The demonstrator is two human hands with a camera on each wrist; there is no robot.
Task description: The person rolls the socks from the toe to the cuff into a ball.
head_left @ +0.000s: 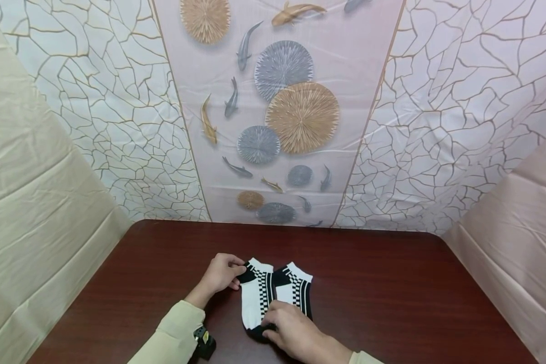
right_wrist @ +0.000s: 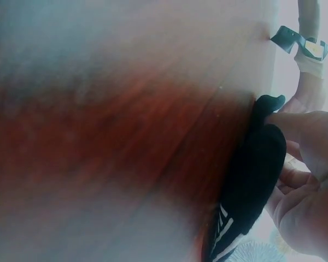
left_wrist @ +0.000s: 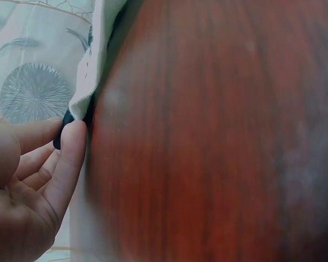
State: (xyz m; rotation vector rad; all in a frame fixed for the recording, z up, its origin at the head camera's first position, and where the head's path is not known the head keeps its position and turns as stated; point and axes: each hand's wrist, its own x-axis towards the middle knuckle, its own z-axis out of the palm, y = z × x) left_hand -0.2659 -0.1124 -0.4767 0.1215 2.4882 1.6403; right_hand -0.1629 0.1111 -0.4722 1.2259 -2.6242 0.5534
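Two low-cut socks, white and black with checkered strips, lie side by side on the dark red-brown table [head_left: 391, 293]. My left hand [head_left: 220, 273] pinches the black heel edge of the left sock [head_left: 251, 306] between thumb and fingers; the left wrist view shows the sock's pale edge [left_wrist: 87, 82] raised at the fingertips. At that sock's black toe, my right hand [head_left: 296, 331] pinches the fabric, and it covers the lower part of the right sock [head_left: 284, 293]. In the right wrist view, the thumb presses into the black toe [right_wrist: 257, 169].
A black device [head_left: 205, 344] is strapped at the left wrist, over a pale sleeve [head_left: 175, 328]. Behind the table hangs a patterned cloth [head_left: 296, 65] with fish and round motifs. Plain beige cloth [head_left: 36, 202] slopes down along the left side.
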